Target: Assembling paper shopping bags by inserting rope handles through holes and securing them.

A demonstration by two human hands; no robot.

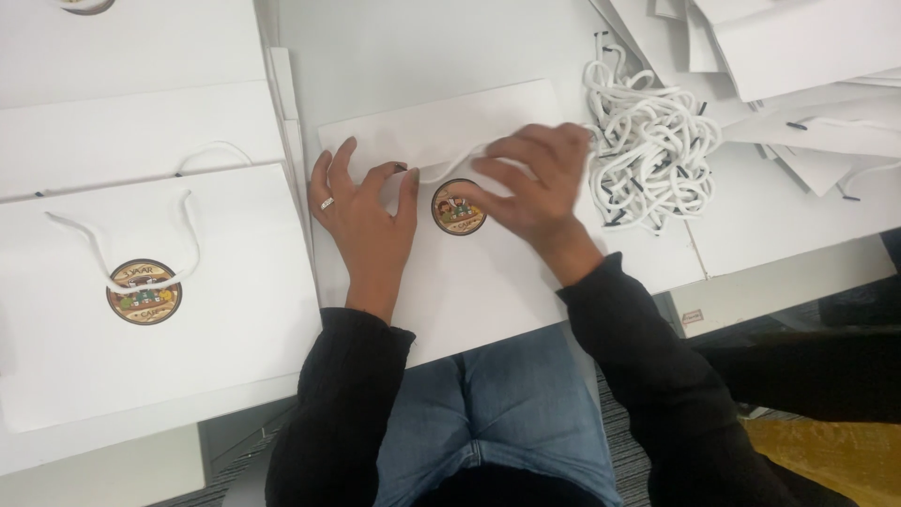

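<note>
A flat white paper bag [488,282] lies on the table in front of me, with a round brown sticker [457,210] on its face. My left hand [361,221], a ring on one finger, presses flat on the bag just left of the sticker. My right hand [535,183] rests on the bag's upper right, its fingers over a white cord handle [441,169] that runs along the bag's top edge. Whether the fingers pinch the cord is unclear.
A stack of finished white bags [141,310] with cord handles and a round sticker [144,292] lies at the left. A tangle of white cords [648,150] sits to the right, with more flat white bags [807,56] beyond it at the top right.
</note>
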